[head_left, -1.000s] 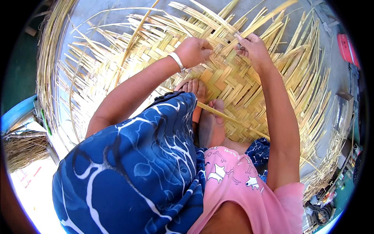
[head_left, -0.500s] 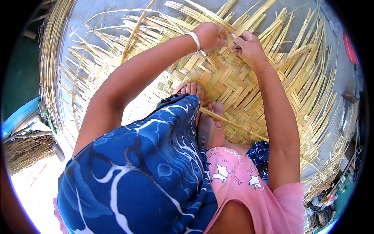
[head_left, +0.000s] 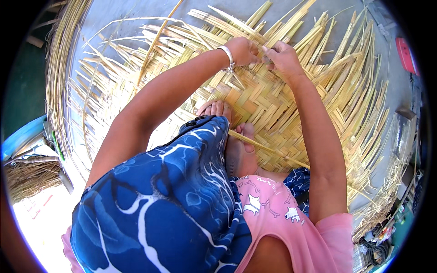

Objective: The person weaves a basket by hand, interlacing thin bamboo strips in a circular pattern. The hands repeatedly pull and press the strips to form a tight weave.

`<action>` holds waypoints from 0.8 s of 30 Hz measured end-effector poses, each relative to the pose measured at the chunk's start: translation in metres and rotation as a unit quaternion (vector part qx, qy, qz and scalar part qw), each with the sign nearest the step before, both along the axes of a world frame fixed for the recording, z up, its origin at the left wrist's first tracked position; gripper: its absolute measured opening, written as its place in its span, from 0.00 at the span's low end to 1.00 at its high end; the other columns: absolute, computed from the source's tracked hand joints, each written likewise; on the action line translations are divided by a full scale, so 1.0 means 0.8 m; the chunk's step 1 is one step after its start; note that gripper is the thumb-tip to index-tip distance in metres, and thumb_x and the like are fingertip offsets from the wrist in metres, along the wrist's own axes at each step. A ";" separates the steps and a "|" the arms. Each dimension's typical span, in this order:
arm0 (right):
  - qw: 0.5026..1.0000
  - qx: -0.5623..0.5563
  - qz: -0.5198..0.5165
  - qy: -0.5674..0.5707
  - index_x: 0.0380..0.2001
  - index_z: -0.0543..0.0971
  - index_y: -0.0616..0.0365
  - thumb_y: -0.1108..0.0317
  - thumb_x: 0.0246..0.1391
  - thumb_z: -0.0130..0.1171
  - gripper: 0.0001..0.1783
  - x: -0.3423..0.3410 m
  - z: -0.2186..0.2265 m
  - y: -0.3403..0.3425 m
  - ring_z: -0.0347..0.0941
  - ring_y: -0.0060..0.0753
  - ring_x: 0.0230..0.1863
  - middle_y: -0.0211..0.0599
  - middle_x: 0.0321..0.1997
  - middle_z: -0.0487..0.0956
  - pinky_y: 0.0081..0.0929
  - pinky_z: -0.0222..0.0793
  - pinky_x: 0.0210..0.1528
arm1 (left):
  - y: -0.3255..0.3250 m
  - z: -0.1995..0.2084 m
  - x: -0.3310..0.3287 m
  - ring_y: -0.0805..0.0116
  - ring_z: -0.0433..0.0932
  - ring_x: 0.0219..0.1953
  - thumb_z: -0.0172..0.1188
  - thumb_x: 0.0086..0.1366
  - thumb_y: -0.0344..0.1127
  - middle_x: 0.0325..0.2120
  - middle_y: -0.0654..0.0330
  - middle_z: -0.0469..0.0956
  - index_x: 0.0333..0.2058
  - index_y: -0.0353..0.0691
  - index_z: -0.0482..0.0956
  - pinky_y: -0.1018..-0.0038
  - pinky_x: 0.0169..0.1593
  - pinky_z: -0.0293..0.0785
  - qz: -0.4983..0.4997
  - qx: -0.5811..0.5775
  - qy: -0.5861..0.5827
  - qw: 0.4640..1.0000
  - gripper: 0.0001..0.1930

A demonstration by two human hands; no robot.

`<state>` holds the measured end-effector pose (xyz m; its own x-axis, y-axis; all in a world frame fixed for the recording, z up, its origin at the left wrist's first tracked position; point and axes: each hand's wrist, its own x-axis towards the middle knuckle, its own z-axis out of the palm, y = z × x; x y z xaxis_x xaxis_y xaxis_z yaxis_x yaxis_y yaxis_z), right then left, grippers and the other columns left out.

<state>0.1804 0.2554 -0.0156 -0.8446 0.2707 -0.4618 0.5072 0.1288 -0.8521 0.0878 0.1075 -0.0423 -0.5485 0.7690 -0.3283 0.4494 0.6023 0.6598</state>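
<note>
A woven mat of flat yellow-green split strips (head_left: 268, 102) spreads under my bare feet, its loose strip ends fanning out along the far side. My left hand (head_left: 243, 51), with a silver bangle on the wrist, is closed over the far part of the weave. Close beside it, fingertips almost meeting, my right hand (head_left: 283, 59) is closed in a pinch. Both seem to grip strips of the mat, though the fingers hide exactly which. One long narrow strip (head_left: 268, 149) lies loose across the mat by my foot.
A bundle of long thin strips (head_left: 63, 68) lies along the left. Grey floor (head_left: 150, 9) shows beyond the mat. At the right are a red object (head_left: 405, 54) and dark cable (head_left: 375, 250) among clutter. A brown straw pile (head_left: 34, 177) sits at the far left.
Both hands have come slightly nearer and closer together over the strips. The left hand has turned a little. The whole view has shifted slightly.
</note>
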 end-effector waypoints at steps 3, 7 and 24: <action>0.994 0.086 0.061 -0.011 0.32 0.77 0.66 0.63 0.52 0.58 0.14 -0.001 0.004 0.022 0.76 0.25 0.28 0.39 0.28 0.79 0.26 0.72 0.32 | -0.001 -0.001 0.002 0.63 0.79 0.30 0.68 0.49 0.46 0.27 0.55 0.81 0.33 0.41 0.82 0.71 0.38 0.74 0.006 0.001 -0.001 1.000 0.17; 0.963 0.250 0.094 0.024 0.37 0.78 0.63 0.63 0.51 0.58 0.15 -0.003 0.013 0.049 0.78 0.37 0.34 0.44 0.34 0.81 0.32 0.71 0.40 | 0.003 0.008 0.004 0.62 0.79 0.31 0.67 0.49 0.46 0.28 0.54 0.81 0.35 0.40 0.82 0.71 0.39 0.74 -0.007 -0.022 0.017 1.000 0.18; 0.900 0.371 0.220 -0.066 0.33 0.79 0.56 0.61 0.48 0.55 0.12 -0.024 0.022 0.027 0.75 0.49 0.38 0.46 0.34 0.79 0.40 0.69 0.41 | -0.014 -0.006 0.011 0.65 0.77 0.26 0.65 0.54 0.47 0.25 0.56 0.79 0.32 0.39 0.80 0.71 0.33 0.72 0.034 0.058 -0.041 0.997 0.16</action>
